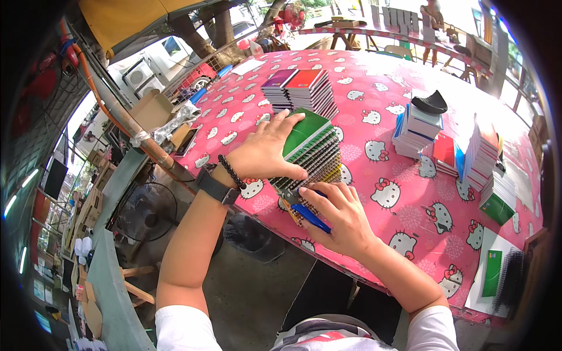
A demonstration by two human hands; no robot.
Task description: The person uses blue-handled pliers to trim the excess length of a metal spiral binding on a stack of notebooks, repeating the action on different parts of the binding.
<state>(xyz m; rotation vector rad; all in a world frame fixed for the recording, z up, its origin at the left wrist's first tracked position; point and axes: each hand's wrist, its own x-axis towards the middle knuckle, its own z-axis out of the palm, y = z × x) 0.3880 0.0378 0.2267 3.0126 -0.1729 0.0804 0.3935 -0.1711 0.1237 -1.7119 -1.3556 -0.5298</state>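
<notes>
A stack of spiral-bound notebooks with a green cover (309, 130) on top stands near the table's front edge. My left hand (260, 151) lies over that cover with its fingers spread and its thumb along the coil-bound side. In my right hand (342, 217) are blue-handled pliers (310, 217), their metal head against the coils at the lower part of the stack. My right fingers are closed round the handles. Just beyond the stack stand notebooks with purple covers (278, 79) and red covers (305, 79), piled side by side.
The pink patterned tablecloth (374, 161) bears more stacked books (413, 131) at right, topped by a black curved object (430, 103). Farther right are a white book stack (483, 155), a green-covered stack (497, 202) and black coils (508, 281). A pole (140, 137) and fan (146, 212) stand left.
</notes>
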